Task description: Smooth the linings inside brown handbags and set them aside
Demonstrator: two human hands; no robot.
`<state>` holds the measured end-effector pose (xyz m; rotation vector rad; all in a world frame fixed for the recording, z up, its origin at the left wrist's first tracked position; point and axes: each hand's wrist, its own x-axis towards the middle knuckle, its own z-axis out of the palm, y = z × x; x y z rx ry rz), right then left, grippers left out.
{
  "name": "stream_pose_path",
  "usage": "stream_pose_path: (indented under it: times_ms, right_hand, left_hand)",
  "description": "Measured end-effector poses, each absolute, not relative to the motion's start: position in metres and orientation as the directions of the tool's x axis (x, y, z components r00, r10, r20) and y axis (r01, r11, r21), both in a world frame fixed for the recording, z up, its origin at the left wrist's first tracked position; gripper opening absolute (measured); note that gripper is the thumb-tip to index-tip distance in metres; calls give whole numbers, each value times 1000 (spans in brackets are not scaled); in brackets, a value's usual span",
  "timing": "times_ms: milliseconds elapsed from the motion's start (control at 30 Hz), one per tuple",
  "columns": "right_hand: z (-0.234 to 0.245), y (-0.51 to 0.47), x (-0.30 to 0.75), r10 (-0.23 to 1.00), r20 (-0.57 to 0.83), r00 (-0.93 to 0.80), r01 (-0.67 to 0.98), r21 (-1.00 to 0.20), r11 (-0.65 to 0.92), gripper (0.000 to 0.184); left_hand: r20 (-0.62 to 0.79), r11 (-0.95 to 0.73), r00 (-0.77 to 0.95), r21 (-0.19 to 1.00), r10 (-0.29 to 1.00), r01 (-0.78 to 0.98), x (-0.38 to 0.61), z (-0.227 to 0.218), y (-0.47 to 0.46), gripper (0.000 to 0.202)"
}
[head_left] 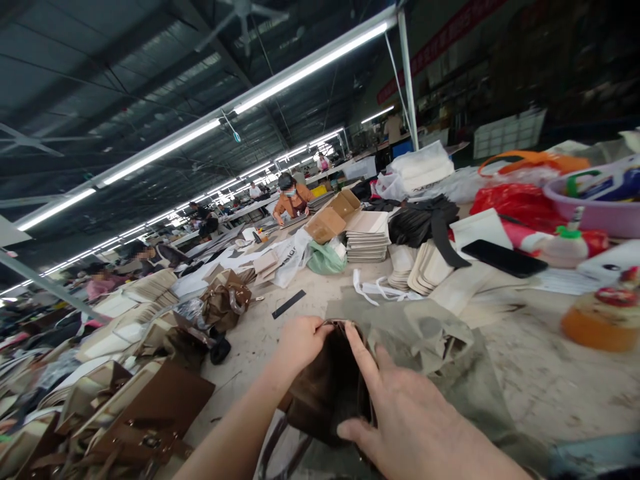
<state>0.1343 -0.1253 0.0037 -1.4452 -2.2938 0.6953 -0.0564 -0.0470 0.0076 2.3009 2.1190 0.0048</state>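
Observation:
A dark brown bag (320,393) stands in front of me on the table, its mouth toward me and its inside in shadow. My left hand (300,343) pinches the far rim between thumb and fingers. On the other side, my right hand (410,407) grips the bag's edge, its index finger stretched along the rim beside the left fingertips and its thumb over the opening. Some of the right fingers are hidden behind the bag wall. Dark straps (273,443) hang at the near side. Under the bag lies a greyish-green translucent sheet (480,367).
Brown bags (155,407) and stacked beige panels (150,287) crowd the left. Ahead are a dark strip (289,304), a cardboard box (333,217) and a panel stack (367,237). A phone (504,259), an orange glue bottle (600,320) and a purple basin (600,210) sit right. A co-worker (293,200) works beyond.

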Motion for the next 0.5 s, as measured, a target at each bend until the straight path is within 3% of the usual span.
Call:
stream_pose_path:
  times_ms: [200,367,433,500]
  right_hand:
    - [-6,-127,141,881,66,-469,761,-476,441,97]
    - [-7,-97,164,908,191,-373,802,-425,419,87]
    - [-8,-83,174,916,254,-310,781,-482,397,87]
    - [-11,-70,180,912,295,-287,722,-559,408,84]
  left_hand:
    - [28,-31,31,-26,999,999,-58,8,-41,32]
    - [18,-8,8,-31,1000,1000,-78,31,-59,33]
    - [-40,-32,32,2,999,999,-91,41,-77,34]
    - [-220,-37,65,127,973,991,-104,46,-96,36]
